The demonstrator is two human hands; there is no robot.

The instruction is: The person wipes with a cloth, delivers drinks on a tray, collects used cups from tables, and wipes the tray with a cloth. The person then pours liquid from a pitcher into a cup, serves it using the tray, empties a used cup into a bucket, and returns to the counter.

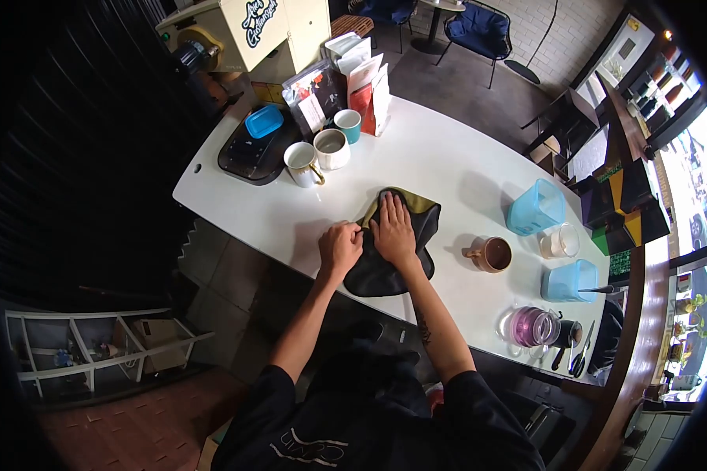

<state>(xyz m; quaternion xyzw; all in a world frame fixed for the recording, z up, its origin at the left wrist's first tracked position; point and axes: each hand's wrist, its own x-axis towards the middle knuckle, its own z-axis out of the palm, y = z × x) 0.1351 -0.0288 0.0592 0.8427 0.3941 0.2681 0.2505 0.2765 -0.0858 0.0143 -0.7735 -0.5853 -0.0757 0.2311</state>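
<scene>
A soft black bag (375, 271), leather-like with an olive-yellow side showing along its top, lies folded on the white table at its near edge. My right hand (394, 234) rests flat on it, fingers stretched out and together. At the bag's left edge my left hand (342, 248) is closed, its thumb and fingers pinching a dark bit of that edge. A brown mug (496, 255) stands to the right of the bag. Beyond it on the left are a white mug with a gold handle (299, 161), a cream cup (331, 149) and a teal cup (348, 125).
Coffee bags (363, 82) stand at the back beside a black scale (247, 157) with a blue tray (264, 122). To the right are blue containers (536, 208), a clear glass (560, 242), a glass jug (532, 326) and scissors (580, 363). The white table (448, 157) borders a wooden counter.
</scene>
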